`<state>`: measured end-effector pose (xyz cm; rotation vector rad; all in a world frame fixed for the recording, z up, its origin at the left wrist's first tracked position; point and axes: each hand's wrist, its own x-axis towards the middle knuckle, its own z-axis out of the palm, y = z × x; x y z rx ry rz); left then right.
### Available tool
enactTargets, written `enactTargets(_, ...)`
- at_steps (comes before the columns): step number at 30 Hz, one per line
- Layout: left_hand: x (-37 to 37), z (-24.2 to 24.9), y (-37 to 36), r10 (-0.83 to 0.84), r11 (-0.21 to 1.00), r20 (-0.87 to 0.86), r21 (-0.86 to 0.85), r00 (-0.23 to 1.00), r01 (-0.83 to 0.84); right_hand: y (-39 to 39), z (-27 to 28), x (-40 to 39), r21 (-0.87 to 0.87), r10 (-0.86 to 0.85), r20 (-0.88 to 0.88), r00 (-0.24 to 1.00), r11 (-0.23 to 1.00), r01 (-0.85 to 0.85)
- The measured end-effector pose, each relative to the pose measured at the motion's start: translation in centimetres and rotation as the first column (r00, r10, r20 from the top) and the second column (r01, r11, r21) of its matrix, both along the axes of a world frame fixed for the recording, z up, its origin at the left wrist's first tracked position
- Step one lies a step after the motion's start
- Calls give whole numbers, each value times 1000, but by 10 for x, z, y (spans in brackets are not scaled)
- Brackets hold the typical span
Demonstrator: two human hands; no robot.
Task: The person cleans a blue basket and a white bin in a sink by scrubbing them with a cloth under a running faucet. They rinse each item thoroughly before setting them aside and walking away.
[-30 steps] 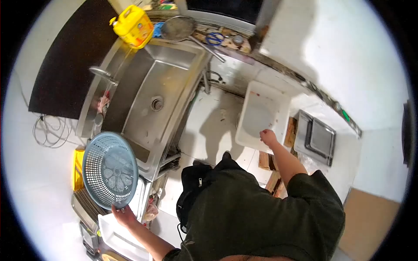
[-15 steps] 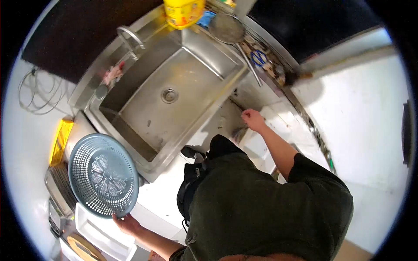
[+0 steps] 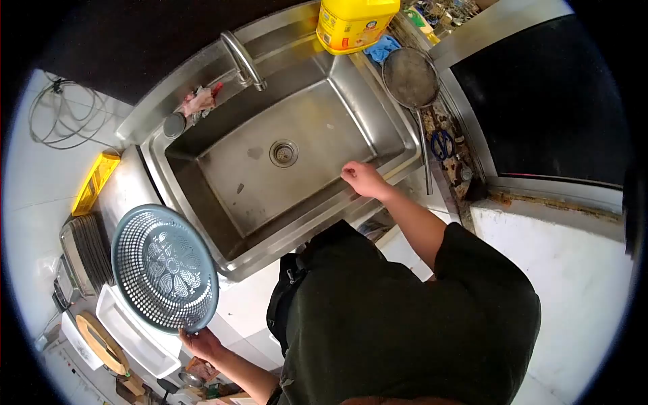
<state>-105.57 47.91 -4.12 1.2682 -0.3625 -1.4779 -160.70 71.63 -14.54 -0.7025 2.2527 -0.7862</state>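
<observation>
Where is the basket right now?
In the head view, the basket is at left, held by the left hand, just left of the sink.

It's a kitchen — steel sink [image 3: 304, 121], faucet [image 3: 241, 59], strainer [image 3: 410, 77].

Left hand [image 3: 202, 343] grips, left forearm [image 3: 244, 372] aimed at ten o'clock. Right hand [image 3: 364, 179] curls loosely, right forearm [image 3: 413, 217] toward half past ten.

Head-worn view, forward and down
</observation>
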Motion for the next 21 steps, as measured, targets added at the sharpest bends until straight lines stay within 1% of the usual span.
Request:
enactTargets(1, 6, -2, 2, 20, 1000, 47, 13, 999, -20, -3, -6, -6, 27, 11, -2, 1000, 1000, -11)
enactTargets(2, 17, -3, 3, -4, 1000, 21, 19, 1000, 4, -6, -9, -13, 15, 85, -57, 995, 996, -84)
enactTargets(5, 6, 16, 21, 73, 994, 58, 71, 996, -77, -19, -15, -22, -24, 120, 6, 993, 993, -119)
enactTargets(6, 14, 12, 26, 117, 988, 113, 87, 987, -127, -25, -13, -24, -20, 133, 15, 991, 991, -133)
enactTargets(9, 8, 5, 38, 83, 996, 24, 38, 996, -83, -33, -6, -32, -19, 143, 20, 990, 990, -143)
enactTargets(10, 17, -5, 38, 155, 985, 49, 73, 987, -158, -32, -10, -34, -26, 136, 17, 991, 990, -135)
enactTargets(11, 20, -12, 39, 118, 990, 41, 76, 992, -121, -33, -10, -37, -36, 132, 11, 991, 991, -132)
enactTargets(13, 7, -12, 38, 81, 995, 40, 47, 996, -82, -35, 14, -37, 32, 162, 10, 987, 986, -163)
enactTargets(15, 0, -12, 40, 192, 976, 32, 94, 981, -194, -33, -6, -36, 37, 172, 34, 984, 984, -174)
enactTargets(17, 4, -23, 44, 178, 984, -103, 20, 979, -177, -31, -13, -31, 9, 216, 66, 974, 976, -217)
enactTargets(19, -2, -19, 43, 175, 985, -88, 26, 981, -173, -41, -14, -14, 50, 260, 23, 965, 964, -261)
enactTargets(20, 17, -36, 43, 155, 987, -74, -17, 985, -157, -33, -10, -14, 90, 252, -16, 968, 964, -250)
enactTargets(21, 14, -28, 43, 127, 992, -61, 14, 990, -126, -38, 10, -3, 129, 234, -3, 972, 964, -231)
